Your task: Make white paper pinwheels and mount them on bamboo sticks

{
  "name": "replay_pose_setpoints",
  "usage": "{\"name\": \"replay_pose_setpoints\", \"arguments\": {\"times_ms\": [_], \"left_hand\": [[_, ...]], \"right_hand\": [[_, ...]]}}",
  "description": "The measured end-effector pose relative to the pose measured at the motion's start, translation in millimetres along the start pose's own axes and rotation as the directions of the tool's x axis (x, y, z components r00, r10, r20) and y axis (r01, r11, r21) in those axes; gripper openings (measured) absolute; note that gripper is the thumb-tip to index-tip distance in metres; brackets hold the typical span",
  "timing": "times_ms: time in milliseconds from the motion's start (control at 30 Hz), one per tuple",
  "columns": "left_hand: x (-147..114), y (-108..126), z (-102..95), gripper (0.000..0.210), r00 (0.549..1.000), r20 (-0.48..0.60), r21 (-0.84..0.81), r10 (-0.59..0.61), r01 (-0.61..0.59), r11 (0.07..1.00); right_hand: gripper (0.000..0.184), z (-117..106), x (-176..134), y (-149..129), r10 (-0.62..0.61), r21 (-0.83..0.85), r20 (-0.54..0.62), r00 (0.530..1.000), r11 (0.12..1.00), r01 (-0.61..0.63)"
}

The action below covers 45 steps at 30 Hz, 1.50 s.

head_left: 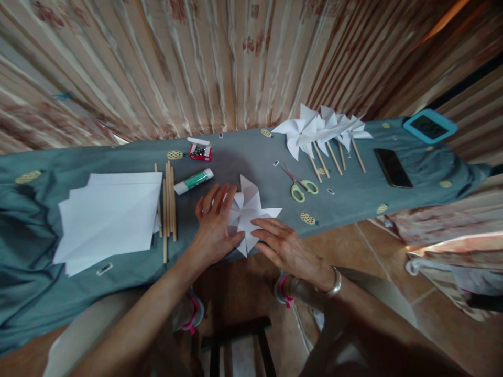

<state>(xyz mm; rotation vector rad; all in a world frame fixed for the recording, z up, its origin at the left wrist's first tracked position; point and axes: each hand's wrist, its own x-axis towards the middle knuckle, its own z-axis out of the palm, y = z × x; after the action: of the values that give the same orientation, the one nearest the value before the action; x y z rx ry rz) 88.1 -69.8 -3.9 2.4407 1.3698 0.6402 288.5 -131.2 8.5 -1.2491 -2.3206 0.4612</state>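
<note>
A white paper pinwheel (247,214) lies on the cloth-covered board near its front edge, its points fanned out. My left hand (215,222) rests over its left side, fingers spread, covering part of the paper. From the right, my right hand (281,241) touches the lower right part of the pinwheel with its fingers stretched out. Just beyond my left hand lies a green and white glue stick (194,181). Farther back is a small red box (200,152) of dark pins or tacks, with a white strip behind it.
White paper sheets (110,217) are stacked at the left, beside several wooden sticks (168,201). Scissors with green handles (302,187) lie right of the hands. Pinwheels on sticks (310,131), a dark phone (393,167) and a blue-framed device (430,126) are farther right. A curtain (251,68) hangs behind.
</note>
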Motion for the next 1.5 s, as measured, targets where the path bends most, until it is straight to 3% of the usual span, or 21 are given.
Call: {"name": "replay_pose_setpoints", "arguments": {"times_ms": [300, 600, 1067, 1333, 1500], "left_hand": [[1.4, 2.4, 0.2, 0.088, 0.999, 0.036, 0.001, -0.022, 0.022, 1.0], [2.9, 0.1, -2.8, 0.083, 0.999, 0.037, -0.048, -0.022, 0.024, 0.999], [1.3, -2.9, -2.6, 0.064, 1.0, -0.004, -0.067, 0.018, -0.018, 0.998], [-1.1, 2.8, -5.4, 0.032, 0.998, 0.018, -0.014, 0.062, -0.062, 0.998], [-2.4, 4.0, -4.2, 0.027, 0.994, 0.022, 0.008, 0.103, -0.103, 0.995]], "right_hand": [[0.018, 7.1, 9.2, 8.6, 0.205, 0.28, -0.124, 0.971, 0.946, -0.164], [0.026, 12.3, 20.9, 5.9, 0.464, 0.299, -0.123, 0.877, 0.86, -0.413], [0.022, 13.2, 27.9, 4.8, 0.534, 0.243, -0.119, 0.837, 0.833, -0.496], [0.015, 11.7, 30.8, 3.2, 0.539, 0.213, -0.128, 0.832, 0.835, -0.508], [0.016, 12.5, 31.3, 3.5, 0.535, 0.214, -0.13, 0.835, 0.837, -0.503]]}}
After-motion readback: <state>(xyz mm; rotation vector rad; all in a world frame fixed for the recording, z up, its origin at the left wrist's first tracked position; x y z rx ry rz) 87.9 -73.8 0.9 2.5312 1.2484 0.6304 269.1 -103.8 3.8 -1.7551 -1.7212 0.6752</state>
